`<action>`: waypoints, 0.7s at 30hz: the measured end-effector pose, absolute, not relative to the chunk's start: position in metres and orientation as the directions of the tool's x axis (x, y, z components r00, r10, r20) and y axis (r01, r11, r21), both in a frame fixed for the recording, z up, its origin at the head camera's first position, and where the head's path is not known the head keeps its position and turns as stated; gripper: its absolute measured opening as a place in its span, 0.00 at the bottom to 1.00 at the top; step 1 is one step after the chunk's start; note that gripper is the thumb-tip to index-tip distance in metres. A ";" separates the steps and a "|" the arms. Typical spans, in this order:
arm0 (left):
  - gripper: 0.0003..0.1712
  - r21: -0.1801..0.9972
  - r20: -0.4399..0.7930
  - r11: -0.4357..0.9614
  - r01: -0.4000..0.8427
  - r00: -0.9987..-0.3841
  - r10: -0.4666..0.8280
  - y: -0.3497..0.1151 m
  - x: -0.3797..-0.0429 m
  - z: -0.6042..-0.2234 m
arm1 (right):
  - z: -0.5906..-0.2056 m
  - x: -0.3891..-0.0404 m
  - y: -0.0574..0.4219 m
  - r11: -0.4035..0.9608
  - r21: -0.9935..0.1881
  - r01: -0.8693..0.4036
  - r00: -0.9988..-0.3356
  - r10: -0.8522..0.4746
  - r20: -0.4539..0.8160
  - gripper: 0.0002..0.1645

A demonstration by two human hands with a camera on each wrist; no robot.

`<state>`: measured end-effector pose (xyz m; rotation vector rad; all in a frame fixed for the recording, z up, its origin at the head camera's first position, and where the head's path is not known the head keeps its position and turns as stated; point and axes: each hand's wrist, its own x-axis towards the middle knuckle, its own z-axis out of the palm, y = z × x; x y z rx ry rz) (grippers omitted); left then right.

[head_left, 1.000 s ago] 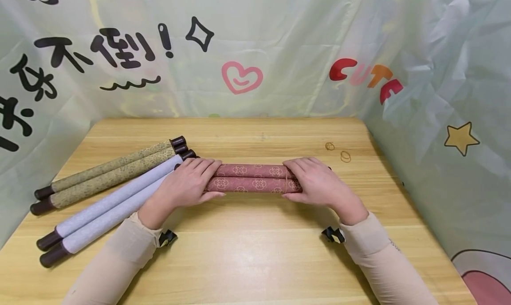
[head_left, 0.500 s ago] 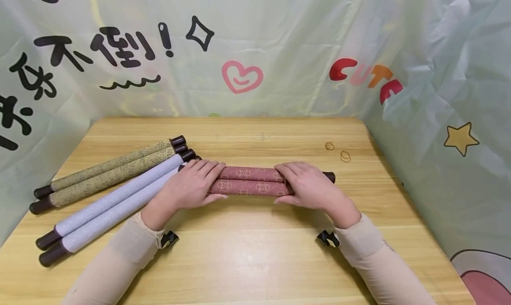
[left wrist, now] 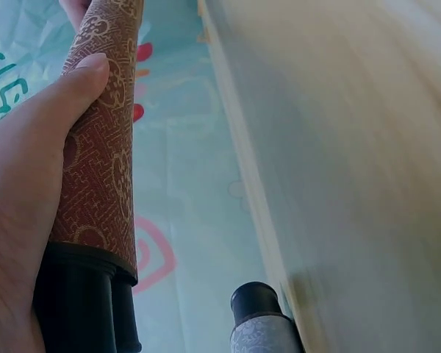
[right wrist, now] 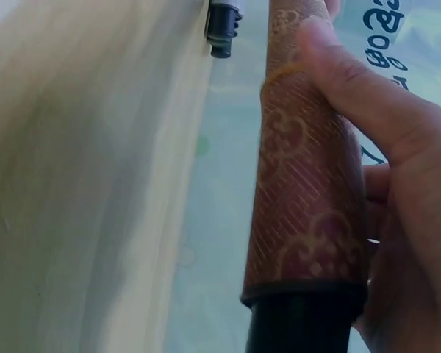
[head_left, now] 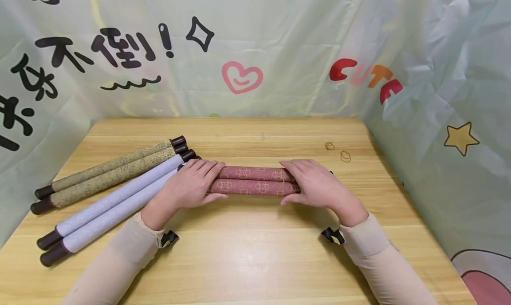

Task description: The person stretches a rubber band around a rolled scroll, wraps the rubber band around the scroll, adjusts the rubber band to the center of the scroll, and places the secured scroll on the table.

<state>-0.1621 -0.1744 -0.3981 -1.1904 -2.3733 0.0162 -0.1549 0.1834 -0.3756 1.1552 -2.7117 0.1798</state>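
Your left hand (head_left: 185, 187) and right hand (head_left: 317, 185) grip a red scroll (head_left: 247, 180), a pair of patterned rolls side by side, running left to right over the middle of the wooden table (head_left: 255, 247). The fingers of both hands curl over its far side and the thumbs lie along the near side, so each hand is closed round it, one near either end. You cannot tell whether the scroll touches the wood. A thin band (head_left: 284, 181) circles it just beside your right thumb. In the left wrist view, its dark knobs (left wrist: 77, 301) show below your hand.

To your left, a blue scroll (head_left: 119, 211) slants across the table, its far end partly hidden by your left hand. Beyond it lies a gold scroll (head_left: 115, 172), at a similar slant. Two loose bands (head_left: 345, 156) rest near each other at the far right. Behind hangs a pale green cloth (head_left: 287, 38) printed with a pink heart.
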 end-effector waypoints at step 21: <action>0.50 -0.208 0.428 0.616 0.760 -0.496 0.756 -0.175 -0.162 -0.396 | -0.379 -0.155 0.179 0.689 0.073 -0.721 -0.658 -0.714 0.238 0.51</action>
